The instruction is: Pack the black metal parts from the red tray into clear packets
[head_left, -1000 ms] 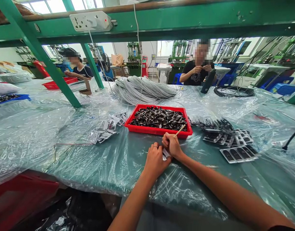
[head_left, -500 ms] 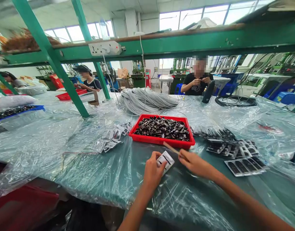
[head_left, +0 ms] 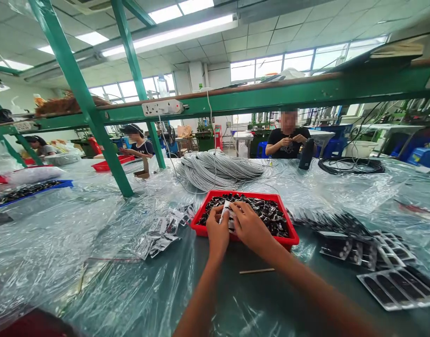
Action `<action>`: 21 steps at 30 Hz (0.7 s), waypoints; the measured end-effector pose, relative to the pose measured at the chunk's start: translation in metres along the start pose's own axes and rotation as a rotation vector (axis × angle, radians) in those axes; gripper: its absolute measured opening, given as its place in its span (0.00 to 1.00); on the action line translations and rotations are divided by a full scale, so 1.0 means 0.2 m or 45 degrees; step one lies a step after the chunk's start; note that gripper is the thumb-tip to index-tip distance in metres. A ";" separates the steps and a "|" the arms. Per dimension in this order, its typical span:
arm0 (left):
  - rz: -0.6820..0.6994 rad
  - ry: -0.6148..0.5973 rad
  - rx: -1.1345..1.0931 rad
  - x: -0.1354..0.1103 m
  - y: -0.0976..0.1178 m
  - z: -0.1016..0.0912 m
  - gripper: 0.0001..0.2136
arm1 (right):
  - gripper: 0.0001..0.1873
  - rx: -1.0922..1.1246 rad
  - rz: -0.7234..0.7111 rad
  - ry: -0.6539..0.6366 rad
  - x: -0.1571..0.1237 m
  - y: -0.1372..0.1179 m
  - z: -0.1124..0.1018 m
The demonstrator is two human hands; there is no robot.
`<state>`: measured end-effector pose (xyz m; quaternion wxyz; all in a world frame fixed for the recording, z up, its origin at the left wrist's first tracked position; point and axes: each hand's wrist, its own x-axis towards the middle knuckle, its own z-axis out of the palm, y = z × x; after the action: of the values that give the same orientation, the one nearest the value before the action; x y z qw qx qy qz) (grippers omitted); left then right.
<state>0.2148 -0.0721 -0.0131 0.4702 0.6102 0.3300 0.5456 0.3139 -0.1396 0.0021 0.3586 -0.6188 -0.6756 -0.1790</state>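
Over the front of a red tray [head_left: 292, 240], my left hand [head_left: 217, 230] grips a small silver-white piece with dark slots [head_left: 225, 209] by its left side. My right hand [head_left: 251, 226] has its fingers bent on the right side of the same piece, hiding part of it. Inside the tray lies a heap of small shiny black parts [head_left: 271, 216]. On the table below my right wrist lies a thin wooden stick [head_left: 256, 271], touched by neither hand.
Silvery slotted pieces [head_left: 162, 241] lie left of the tray. Strips with black inserts [head_left: 393, 286] are stacked to the right. Behind the tray sits a grey cable coil [head_left: 215, 169]. A green frame [head_left: 109, 154] crosses the bench. A co-worker [head_left: 287, 140] sits opposite.
Both hands have moved forward over the tray with the slotted piece. My right hand has let go of the stick, which now lies on the table, and has come onto the piece. The view has tilted up.
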 end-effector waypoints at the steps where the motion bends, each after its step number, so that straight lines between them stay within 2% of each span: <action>1: 0.024 0.019 -0.006 0.02 -0.01 0.01 0.11 | 0.23 0.026 0.054 0.013 0.03 0.00 0.05; 3: 0.036 0.034 -0.017 0.04 -0.05 0.01 0.10 | 0.22 0.100 0.137 0.029 0.06 0.01 0.12; 5: 0.028 0.014 -0.022 0.03 -0.07 -0.02 0.08 | 0.19 0.205 0.201 0.040 0.07 0.00 0.15; 8: 0.011 -0.096 -0.059 0.02 -0.08 -0.06 0.08 | 0.10 0.356 0.312 0.046 0.07 0.01 0.13; 11: -0.027 -0.202 -0.157 0.02 -0.06 -0.08 0.11 | 0.07 0.506 0.413 -0.003 0.08 0.05 0.08; 15: -0.068 -0.212 -0.161 0.06 -0.06 -0.09 0.14 | 0.08 0.630 0.376 -0.075 0.10 0.13 0.05; 18: -0.045 -0.173 -0.035 0.07 -0.07 -0.08 0.12 | 0.07 0.556 0.308 -0.026 0.10 0.15 0.05; 21: 0.006 -0.134 0.123 0.07 -0.09 -0.08 0.09 | 0.07 0.557 0.321 0.045 0.09 0.16 0.07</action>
<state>0.2035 -0.0503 -0.0253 0.4554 0.6609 0.3294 0.4974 0.3413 -0.1117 -0.0008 0.5152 -0.6027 -0.6093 0.0068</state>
